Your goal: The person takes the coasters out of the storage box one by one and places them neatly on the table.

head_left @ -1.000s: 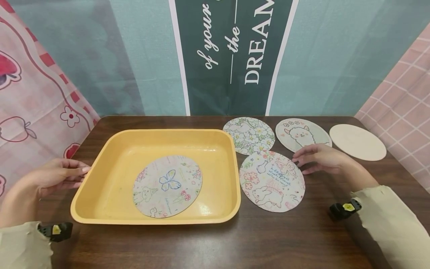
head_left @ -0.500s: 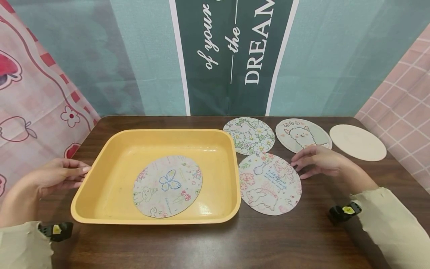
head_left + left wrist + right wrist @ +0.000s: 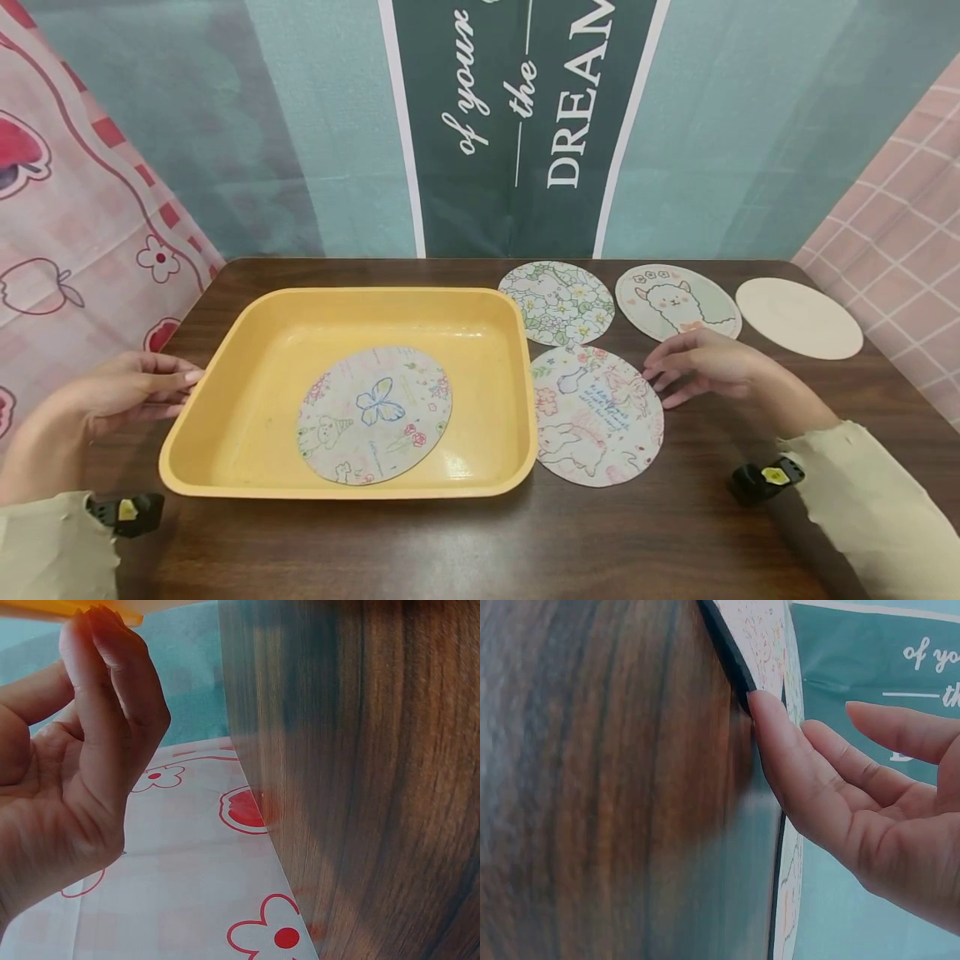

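Observation:
On the table's left half stands a yellow tray [image 3: 255, 417] with a round mat bearing a blue butterfly [image 3: 352, 433] lying inside. My left hand [image 3: 131, 392] grips the tray's left rim with its fingertips. My right hand [image 3: 701, 367] touches the right edge of a round mat with a rabbit drawing [image 3: 600, 425], its fingers against the edge. In the right wrist view, the thumb stands apart from the mat's dark edge [image 3: 731, 656]. The rabbit mat lies flat, its left edge hidden by the tray's right rim.
Behind the rabbit mat lie a flower-patterned mat [image 3: 558, 304], an alpaca mat [image 3: 667, 296] and a plain cream mat [image 3: 798, 317]. Cloth backdrops enclose the brown table [image 3: 480, 550] at the back and both sides.
My right hand has slid the rabbit mat left and slightly toward me, up against the tray's right side. My left hand and the tray have stayed nearly in place.

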Motion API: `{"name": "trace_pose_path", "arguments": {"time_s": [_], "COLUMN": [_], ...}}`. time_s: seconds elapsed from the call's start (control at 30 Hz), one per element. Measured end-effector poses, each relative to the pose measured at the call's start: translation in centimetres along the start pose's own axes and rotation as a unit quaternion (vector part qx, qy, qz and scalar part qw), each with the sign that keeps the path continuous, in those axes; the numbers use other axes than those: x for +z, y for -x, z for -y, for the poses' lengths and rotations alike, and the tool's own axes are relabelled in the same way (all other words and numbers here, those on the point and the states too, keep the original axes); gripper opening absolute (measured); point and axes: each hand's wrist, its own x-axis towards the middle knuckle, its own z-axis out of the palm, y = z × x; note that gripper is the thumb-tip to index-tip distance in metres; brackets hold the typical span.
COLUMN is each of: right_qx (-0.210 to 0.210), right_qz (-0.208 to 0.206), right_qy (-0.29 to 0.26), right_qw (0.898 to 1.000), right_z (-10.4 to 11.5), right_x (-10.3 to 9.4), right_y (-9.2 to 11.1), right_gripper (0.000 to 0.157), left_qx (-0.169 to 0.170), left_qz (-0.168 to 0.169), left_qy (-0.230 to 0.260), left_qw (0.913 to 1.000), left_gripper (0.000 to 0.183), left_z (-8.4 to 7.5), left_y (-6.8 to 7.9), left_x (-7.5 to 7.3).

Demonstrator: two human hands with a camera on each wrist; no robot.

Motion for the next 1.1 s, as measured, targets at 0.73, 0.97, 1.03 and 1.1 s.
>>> {"name": "trace_pose_path", "arguments": {"time_s": [0.73, 0.97, 1.03, 1.1], "right_qx": [-0.017, -0.050, -0.057, -0.063], "right_qz": [-0.007, 0.017, 0.023, 0.024], "right_qy": [0.005, -0.019, -0.021, -0.016], "right_qw": [1.000, 0.998, 0.998, 0.998], "right_z": [1.3, 2.0, 2.2, 2.4], "right_x": [0.3, 0.6, 0.6, 0.8], "right_y": [-0.6, -0.8, -0.9, -1.1], "right_gripper": [0.029, 0.015, 0.014, 0.014], "left_qx": [0.011, 0.011, 0.011, 0.012], "left_qz": [0.004, 0.007, 0.010, 0.011], "left_qy": [0.021, 0.016, 0.016, 0.016], "left_qw": [0.9997, 0.9998, 0.9998, 0.9997], "left_gripper": [0.026, 0.026, 0.026, 0.026], "left_z": [0.2, 0.2, 0.2, 0.2], "left_y": [-0.2, -0.1, -0.1, -0.1], "left_x": [0.0, -0.1, -0.1, 0.0]}}
